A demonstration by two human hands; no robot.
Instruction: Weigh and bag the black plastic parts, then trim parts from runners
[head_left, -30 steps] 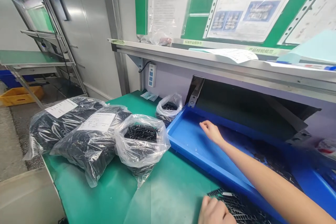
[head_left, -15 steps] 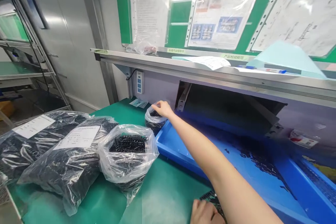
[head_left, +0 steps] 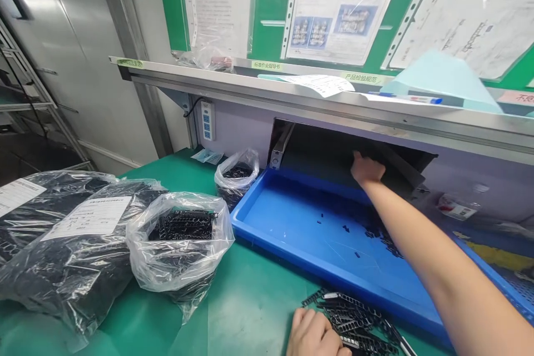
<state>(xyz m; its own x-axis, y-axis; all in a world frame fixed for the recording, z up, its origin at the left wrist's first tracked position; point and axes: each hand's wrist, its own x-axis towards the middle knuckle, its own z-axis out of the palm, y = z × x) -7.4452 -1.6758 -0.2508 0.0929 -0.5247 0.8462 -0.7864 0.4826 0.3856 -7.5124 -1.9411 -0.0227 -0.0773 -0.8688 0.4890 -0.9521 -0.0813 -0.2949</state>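
Observation:
My right hand point(head_left: 367, 169) reaches over the blue tray point(head_left: 283, 246) to the dark sloped surface point(head_left: 323, 153) in the wall opening. Its fingers are curled; whether anything is in them is hidden. At the bottom, my left hand point(head_left: 316, 335) rests with bent fingers against a pile of black plastic strips point(head_left: 348, 314) on the green table. What it grips, if anything, I cannot make out. Small black pieces point(head_left: 386, 242) lie scattered in the tray, partly behind my right forearm.
An open clear bag of black parts point(head_left: 179, 245) stands left of the tray, with a smaller open bag point(head_left: 237, 178) behind it. Large filled bags point(head_left: 83, 256) lie further left. A metal shelf point(head_left: 250, 89) with papers and a pen runs above; a power strip point(head_left: 207, 120) is on the wall.
My right hand has moved right, from above the small bag to the dark opening. The view has shifted, showing more of the strip pile by my left hand.

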